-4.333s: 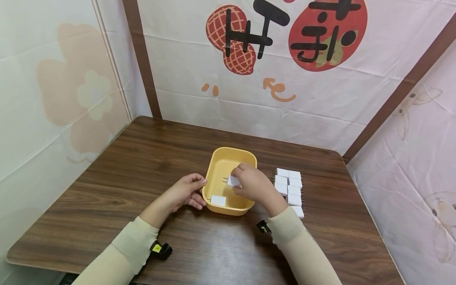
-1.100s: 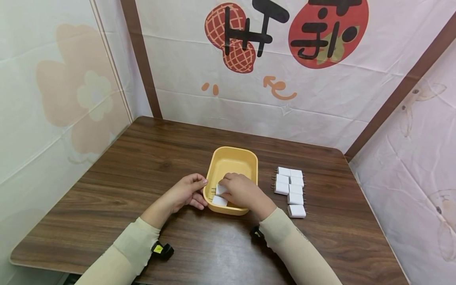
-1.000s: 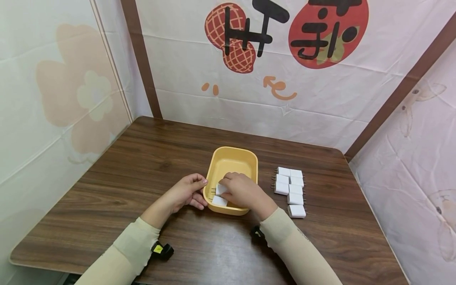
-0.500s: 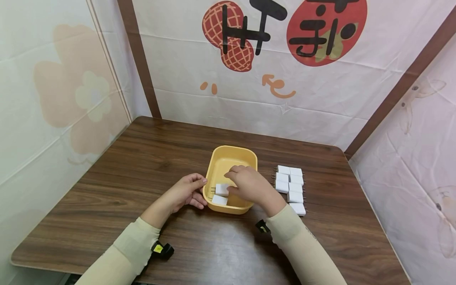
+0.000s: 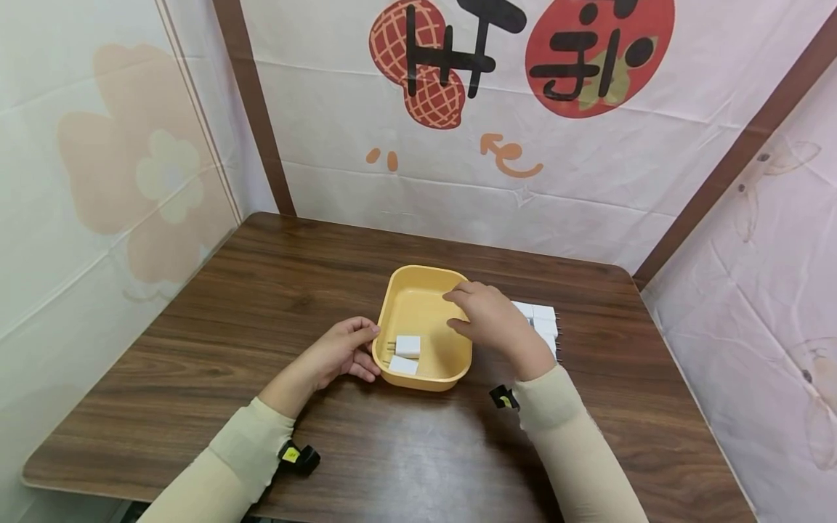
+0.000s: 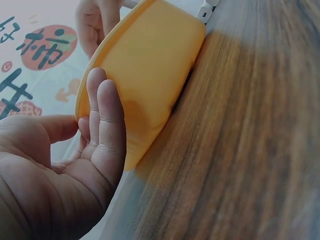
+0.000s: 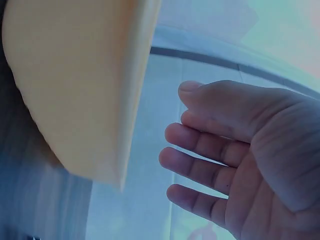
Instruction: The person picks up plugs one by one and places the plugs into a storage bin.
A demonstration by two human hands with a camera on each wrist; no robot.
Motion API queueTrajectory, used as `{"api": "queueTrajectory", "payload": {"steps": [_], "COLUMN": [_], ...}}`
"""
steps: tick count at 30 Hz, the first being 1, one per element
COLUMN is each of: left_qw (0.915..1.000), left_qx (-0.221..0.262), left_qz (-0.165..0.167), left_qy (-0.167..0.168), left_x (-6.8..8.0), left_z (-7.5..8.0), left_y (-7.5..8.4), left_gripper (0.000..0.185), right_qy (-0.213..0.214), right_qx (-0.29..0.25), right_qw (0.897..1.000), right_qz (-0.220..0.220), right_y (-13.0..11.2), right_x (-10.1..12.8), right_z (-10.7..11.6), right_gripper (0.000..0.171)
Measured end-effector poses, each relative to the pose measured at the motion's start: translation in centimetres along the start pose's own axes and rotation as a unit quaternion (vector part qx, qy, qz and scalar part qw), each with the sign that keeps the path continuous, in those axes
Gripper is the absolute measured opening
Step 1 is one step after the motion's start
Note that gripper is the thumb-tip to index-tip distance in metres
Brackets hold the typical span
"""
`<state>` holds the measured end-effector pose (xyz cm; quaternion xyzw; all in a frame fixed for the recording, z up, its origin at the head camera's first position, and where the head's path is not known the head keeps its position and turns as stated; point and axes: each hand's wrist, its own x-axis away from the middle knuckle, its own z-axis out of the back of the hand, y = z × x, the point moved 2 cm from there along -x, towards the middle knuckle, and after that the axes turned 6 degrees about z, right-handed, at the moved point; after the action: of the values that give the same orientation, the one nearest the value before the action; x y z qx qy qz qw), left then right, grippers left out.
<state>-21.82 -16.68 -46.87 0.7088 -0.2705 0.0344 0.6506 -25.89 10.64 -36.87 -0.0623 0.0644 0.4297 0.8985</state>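
A yellow plastic tub (image 5: 421, 309) stands on the table. Two white charger plugs lie inside at its near left corner, one plug (image 5: 408, 345) just behind the other (image 5: 403, 365), pins pointing left. My left hand (image 5: 343, 350) pinches the tub's left rim between thumb and forefinger; in the left wrist view its other fingers (image 6: 111, 112) extend along the outer wall. Over the right rim hovers my right hand (image 5: 497, 319), holding nothing. Its fingers (image 7: 200, 170) are spread and slightly bent in the right wrist view, apart from the tub wall (image 7: 75, 85).
More white charger plugs (image 5: 544, 314) stand in rows on the wooden table (image 5: 314, 276) right of the tub, partly hidden by my right hand and forearm. Printed cloth walls (image 5: 327, 131) enclose the table at the back and sides.
My right hand set a second charger plug in the tub behind the first, let go and moved right, over the right rim. My left hand has stayed at the left rim.
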Motion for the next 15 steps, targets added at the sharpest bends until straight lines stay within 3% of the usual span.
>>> {"api": "queueTrajectory", "payload": {"steps": [8,15], "left_qw": [1.0,1.0], "left_qx": [-0.001,0.0], "left_qz": [0.002,0.002], "left_qy": [0.004,0.004], "left_x": [0.0,0.0], "left_z": [0.1,0.1], "left_y": [-0.1,-0.1], "left_gripper": [0.035,0.035], "right_qy": [0.022,-0.029], "right_qx": [-0.034,-0.079], "right_qw": [0.999,0.993], "right_qz": [-0.031,-0.085], "right_y": [2.3,3.7], "right_x": [1.4,2.8], "right_z": [1.5,2.1], "right_gripper": [0.04,0.039]}}
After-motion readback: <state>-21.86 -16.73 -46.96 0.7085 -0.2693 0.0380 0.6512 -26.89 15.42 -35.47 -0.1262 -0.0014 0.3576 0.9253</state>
